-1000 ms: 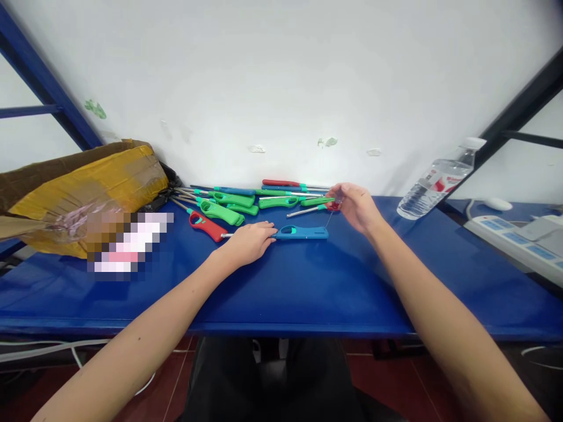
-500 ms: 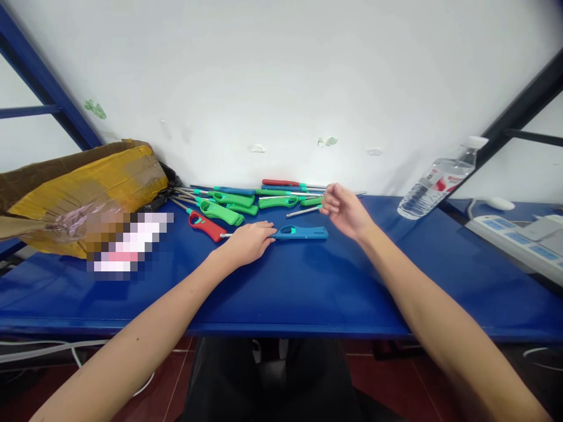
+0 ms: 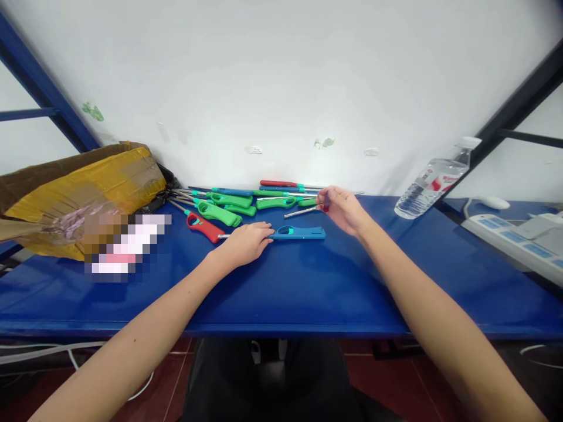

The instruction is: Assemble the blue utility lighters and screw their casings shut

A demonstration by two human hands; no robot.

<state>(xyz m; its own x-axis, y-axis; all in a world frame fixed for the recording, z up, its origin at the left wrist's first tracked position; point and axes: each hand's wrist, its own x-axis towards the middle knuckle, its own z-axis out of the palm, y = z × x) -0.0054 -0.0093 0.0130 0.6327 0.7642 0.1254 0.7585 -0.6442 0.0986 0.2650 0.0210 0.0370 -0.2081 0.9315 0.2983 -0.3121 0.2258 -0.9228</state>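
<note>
My left hand [image 3: 247, 241] lies palm down over the metal rod of a blue lighter [image 3: 303, 233], its fingers together; the rod's tip shows on the hand's left. My right hand [image 3: 345, 210] is bent at the right end of the pile, its fingertips around a small dark red piece [image 3: 326, 203]. Just left of that hand lies a metal rod [image 3: 300, 212]. Several green lighters [image 3: 220, 213] lie behind my left hand, with a red lighter [image 3: 204, 227] to its left. Another red lighter [image 3: 281, 183] lies by the wall.
A yellow-taped cardboard box [image 3: 92, 196] is at the left, a blurred-out item [image 3: 127, 249] before it. On the right stand a tilted water bottle [image 3: 435, 181] and a white power strip [image 3: 514, 240]. The blue table [image 3: 290, 293] meets a white wall.
My right hand has turned and moved slightly down, and a dark red piece now shows at its fingertips. My left hand has stayed on the blue lighter's rod. The view has shifted slightly.
</note>
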